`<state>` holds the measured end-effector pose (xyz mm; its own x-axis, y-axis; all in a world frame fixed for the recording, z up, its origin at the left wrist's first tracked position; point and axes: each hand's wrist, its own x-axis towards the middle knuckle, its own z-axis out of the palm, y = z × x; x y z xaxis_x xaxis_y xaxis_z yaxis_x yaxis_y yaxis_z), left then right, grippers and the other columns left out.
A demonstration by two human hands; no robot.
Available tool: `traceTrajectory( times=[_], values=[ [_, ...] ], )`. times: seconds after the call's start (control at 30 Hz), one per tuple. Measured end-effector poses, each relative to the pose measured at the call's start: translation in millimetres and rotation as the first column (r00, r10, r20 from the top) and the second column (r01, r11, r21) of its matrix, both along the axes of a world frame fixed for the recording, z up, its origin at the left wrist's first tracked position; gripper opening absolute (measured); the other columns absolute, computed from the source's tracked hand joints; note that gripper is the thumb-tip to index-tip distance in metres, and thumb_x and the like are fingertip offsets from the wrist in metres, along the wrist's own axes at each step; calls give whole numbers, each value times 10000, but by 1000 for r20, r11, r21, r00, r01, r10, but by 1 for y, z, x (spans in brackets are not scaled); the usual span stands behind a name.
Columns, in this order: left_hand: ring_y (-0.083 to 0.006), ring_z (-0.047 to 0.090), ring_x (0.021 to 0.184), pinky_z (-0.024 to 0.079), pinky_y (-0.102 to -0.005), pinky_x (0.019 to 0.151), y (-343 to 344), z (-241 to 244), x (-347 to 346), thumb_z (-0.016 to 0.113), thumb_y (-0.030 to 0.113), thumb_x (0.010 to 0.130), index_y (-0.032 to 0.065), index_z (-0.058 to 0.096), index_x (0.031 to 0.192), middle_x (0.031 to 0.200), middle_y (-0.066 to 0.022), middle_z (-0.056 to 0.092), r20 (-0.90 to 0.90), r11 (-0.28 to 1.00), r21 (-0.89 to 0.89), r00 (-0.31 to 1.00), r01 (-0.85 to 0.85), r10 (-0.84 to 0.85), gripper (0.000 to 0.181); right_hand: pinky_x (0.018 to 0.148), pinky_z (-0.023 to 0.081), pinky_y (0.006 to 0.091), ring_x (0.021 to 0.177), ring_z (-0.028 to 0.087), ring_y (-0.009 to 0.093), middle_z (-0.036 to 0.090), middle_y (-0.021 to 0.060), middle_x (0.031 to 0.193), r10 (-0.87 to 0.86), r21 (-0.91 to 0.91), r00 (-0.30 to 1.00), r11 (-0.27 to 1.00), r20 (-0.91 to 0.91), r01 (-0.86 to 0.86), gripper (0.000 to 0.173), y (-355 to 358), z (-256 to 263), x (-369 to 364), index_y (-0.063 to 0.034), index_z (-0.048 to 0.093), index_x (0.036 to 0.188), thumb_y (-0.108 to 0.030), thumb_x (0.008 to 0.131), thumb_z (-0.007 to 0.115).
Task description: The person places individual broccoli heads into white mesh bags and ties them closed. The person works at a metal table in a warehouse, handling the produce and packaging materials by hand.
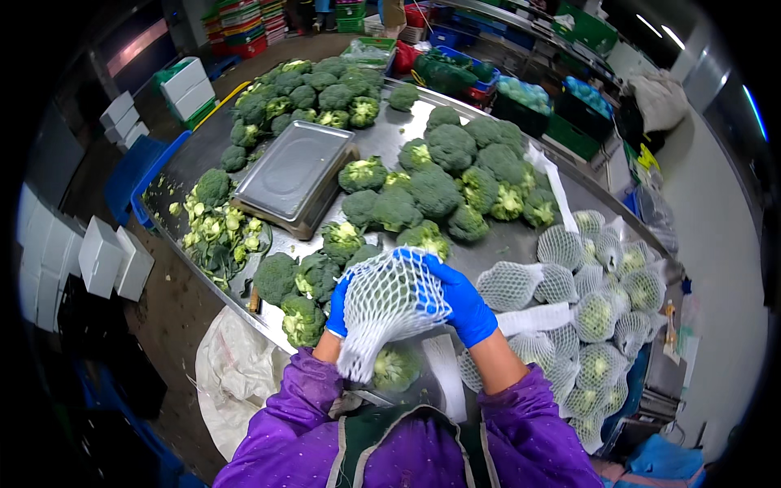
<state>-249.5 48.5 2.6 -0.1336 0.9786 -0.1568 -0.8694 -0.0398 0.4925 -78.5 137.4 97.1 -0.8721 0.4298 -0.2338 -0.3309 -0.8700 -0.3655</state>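
Both hands wear blue gloves and hold a white foam net sleeve (pixel 390 305) in front of my chest. My left hand (pixel 337 310) grips its left side, partly hidden behind the mesh. On its right side is my right hand (pixel 465 304), with some fingers under the net. Green shows through the mesh, but how much of a broccoli head is inside is hard to tell. The sleeve's narrow end hangs toward me. Just below it lies a broccoli head (pixel 395 368), beside a flat white sleeve (pixel 444 375). Bare broccoli heads (pixel 303 321) sit left of my hands.
On the metal table (pixel 464 259) stands a weighing scale (pixel 296 168) among broccoli piles (pixel 433 189). Trimmed stalks (pixel 213 235) and a brown-handled tool (pixel 254 300) lie left. Netted broccoli heads (pixel 601 317) are heaped right. A white sack (pixel 235 366) hangs by the near edge.
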Motion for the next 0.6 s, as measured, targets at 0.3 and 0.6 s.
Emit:
traceTrajectory(
  times=[0.3,0.6],
  values=[
    [-254,561,957,423,-375,884,-7,-3,75,333,211,899,-7,523,1090,1053,-137,582,-123,1000,3,992,-16,16,346,786,460,272,871,581,152,575,66,1059,-252,298,924,940,287,164,331,-73,-125,73,-9,495,1170,-186,908,395],
    [-347,485,1085,329,-439,981,27,34,-87,325,397,853,-40,473,1176,1184,-191,508,-61,943,-32,942,-331,329,563,585,465,236,681,559,148,587,124,872,-322,536,863,841,390,71,302,-82,-133,116,5,511,1110,-132,857,419]
  ],
)
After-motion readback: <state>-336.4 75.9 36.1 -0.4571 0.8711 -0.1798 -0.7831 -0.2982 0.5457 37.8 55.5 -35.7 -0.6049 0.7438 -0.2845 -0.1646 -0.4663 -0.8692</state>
